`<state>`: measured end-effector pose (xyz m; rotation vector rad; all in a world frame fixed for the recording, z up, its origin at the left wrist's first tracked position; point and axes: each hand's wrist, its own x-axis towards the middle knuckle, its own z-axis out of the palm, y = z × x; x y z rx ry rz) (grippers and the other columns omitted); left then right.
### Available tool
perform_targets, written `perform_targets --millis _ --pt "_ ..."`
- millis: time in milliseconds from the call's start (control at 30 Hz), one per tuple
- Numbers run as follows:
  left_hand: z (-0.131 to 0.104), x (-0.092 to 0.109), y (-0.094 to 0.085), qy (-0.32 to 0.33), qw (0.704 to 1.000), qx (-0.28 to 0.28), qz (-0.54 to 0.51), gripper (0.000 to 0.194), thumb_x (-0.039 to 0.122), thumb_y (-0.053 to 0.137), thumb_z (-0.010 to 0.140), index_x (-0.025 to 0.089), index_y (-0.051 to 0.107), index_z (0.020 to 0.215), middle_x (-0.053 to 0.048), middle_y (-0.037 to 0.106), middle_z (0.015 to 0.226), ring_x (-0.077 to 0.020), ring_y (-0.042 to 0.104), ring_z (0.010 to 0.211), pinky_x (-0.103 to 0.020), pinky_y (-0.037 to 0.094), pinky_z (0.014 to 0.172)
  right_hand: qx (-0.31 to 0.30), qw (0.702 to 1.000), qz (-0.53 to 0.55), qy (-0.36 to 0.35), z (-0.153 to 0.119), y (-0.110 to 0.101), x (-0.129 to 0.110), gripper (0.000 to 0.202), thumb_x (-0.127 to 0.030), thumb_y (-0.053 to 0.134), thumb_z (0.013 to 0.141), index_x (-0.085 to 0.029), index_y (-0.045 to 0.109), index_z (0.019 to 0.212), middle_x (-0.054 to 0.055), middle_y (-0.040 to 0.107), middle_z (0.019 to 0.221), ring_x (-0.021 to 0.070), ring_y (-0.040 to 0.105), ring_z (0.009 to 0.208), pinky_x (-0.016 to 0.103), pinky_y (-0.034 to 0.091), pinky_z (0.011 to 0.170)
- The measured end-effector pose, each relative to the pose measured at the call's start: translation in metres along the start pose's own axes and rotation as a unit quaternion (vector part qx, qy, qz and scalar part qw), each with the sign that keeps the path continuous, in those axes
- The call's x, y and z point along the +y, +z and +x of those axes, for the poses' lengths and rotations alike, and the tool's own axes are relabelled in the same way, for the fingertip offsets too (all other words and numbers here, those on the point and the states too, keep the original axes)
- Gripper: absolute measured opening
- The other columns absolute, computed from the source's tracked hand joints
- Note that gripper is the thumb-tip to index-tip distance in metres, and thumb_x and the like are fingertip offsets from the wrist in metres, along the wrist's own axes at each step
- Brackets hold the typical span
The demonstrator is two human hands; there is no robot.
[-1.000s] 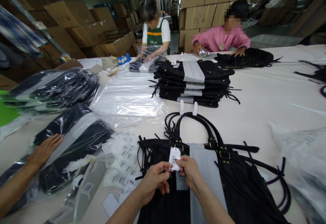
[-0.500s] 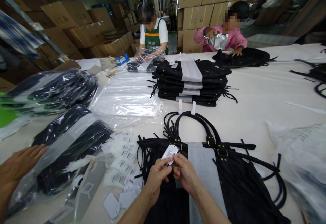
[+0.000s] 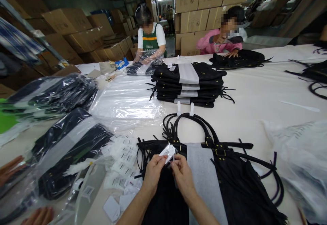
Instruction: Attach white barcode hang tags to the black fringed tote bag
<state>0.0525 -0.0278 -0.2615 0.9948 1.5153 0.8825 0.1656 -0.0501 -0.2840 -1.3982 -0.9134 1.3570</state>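
Observation:
A black handbag (image 3: 168, 197) with fringes, looped handles and a grey paper band (image 3: 204, 177) lies in front of me. My left hand (image 3: 154, 172) is closed, pinching a white hang tag (image 3: 167, 152) above the bag's top edge. Close beside it, my right hand (image 3: 182, 174) has thumb and fingers pressed together at the tag's right side. A thin clear strip seems to run at its fingertips, but what it grips is too small to make out. Printed white labels (image 3: 127, 153) and blank-looking tags (image 3: 111, 208) lie to the left.
Another person's hand (image 3: 11, 170) touches a plastic-wrapped bag (image 3: 74, 153) at left. Folded black bags (image 3: 189, 81) are stacked ahead, beside clear plastic sleeves (image 3: 127, 99). Two co-workers stand across the table (image 3: 245, 95). Crumpled plastic (image 3: 301, 153) lies at right.
My hands have parted slightly, and the tag is tilted more in my left hand. At left, another person's hand has lowered and a second has appeared. The pink-sleeved co-worker's raised arm has moved.

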Motion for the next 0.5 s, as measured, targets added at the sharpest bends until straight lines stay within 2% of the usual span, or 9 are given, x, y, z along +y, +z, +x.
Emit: perform_targets --millis 67,133,200,267,333,400,500 --pt "0.0 0.002 -0.004 0.01 0.999 0.018 0.041 0.031 0.039 0.051 0.072 0.016 0.067 0.082 -0.005 0.059 0.088 -0.0203 0.052 0.086 -0.031 0.037 0.081 0.03 0.999 -0.014 0.001 0.0 -0.006 -0.004 0.028 -0.039 0.05 0.074 -0.018 0.048 0.092 -0.003 0.053 0.062 0.0123 0.05 0.054 0.024 0.04 0.05" --pt "-0.009 0.008 -0.01 0.027 0.995 0.022 0.095 0.03 0.038 0.048 0.075 0.016 0.068 0.082 -0.006 0.06 0.088 -0.0209 0.053 0.087 -0.031 0.037 0.082 0.024 0.999 -0.023 0.021 -0.001 -0.014 -0.01 0.033 -0.038 0.05 0.075 -0.018 0.048 0.1 -0.001 0.058 0.068 0.0149 0.055 0.058 0.026 0.044 0.053" --pt "-0.026 0.013 -0.018 0.048 0.987 0.019 0.155 0.029 0.037 0.047 0.076 0.018 0.068 0.083 -0.006 0.06 0.091 -0.0217 0.053 0.09 -0.032 0.039 0.084 0.023 0.998 -0.042 0.028 -0.005 -0.025 -0.015 0.037 -0.037 0.05 0.075 -0.018 0.048 0.106 0.003 0.062 0.075 0.0181 0.059 0.065 0.028 0.047 0.059" --pt "-0.047 0.012 -0.027 0.068 0.976 0.021 0.207 0.027 0.037 0.048 0.076 0.021 0.068 0.086 -0.007 0.06 0.096 -0.0228 0.053 0.095 -0.033 0.04 0.087 0.036 0.997 -0.071 0.015 -0.012 -0.042 -0.018 0.035 -0.037 0.051 0.074 -0.018 0.051 0.104 0.005 0.063 0.085 0.0201 0.061 0.069 0.03 0.048 0.063" --pt "-0.068 0.002 -0.037 0.084 0.967 0.017 0.241 0.027 0.037 0.049 0.076 0.024 0.067 0.09 -0.007 0.06 0.102 -0.0232 0.052 0.101 -0.034 0.04 0.09 0.053 0.992 -0.116 -0.006 -0.024 -0.067 -0.017 0.03 -0.038 0.05 0.074 -0.02 0.056 0.097 0.007 0.062 0.095 0.021 0.062 0.073 0.031 0.049 0.067" --pt "-0.085 -0.015 -0.047 0.098 0.959 0.013 0.264 0.027 0.037 0.05 0.076 0.026 0.066 0.095 -0.007 0.061 0.106 -0.0231 0.053 0.103 -0.033 0.041 0.091 0.079 0.978 -0.19 -0.03 -0.04 -0.1 -0.011 0.028 -0.041 0.049 0.074 -0.021 0.059 0.091 0.007 0.063 0.094 0.0224 0.062 0.079 0.033 0.049 0.075" --pt "-0.103 -0.043 -0.066 0.097 0.946 0.006 0.31 0.028 0.035 0.055 0.072 0.028 0.066 0.096 -0.007 0.063 0.105 -0.0251 0.054 0.102 -0.035 0.042 0.091 0.148 0.929 -0.329 -0.081 -0.07 -0.164 0.006 0.031 -0.041 0.046 0.074 -0.02 0.06 0.092 0.009 0.062 0.099 0.0248 0.058 0.093 0.036 0.045 0.088"
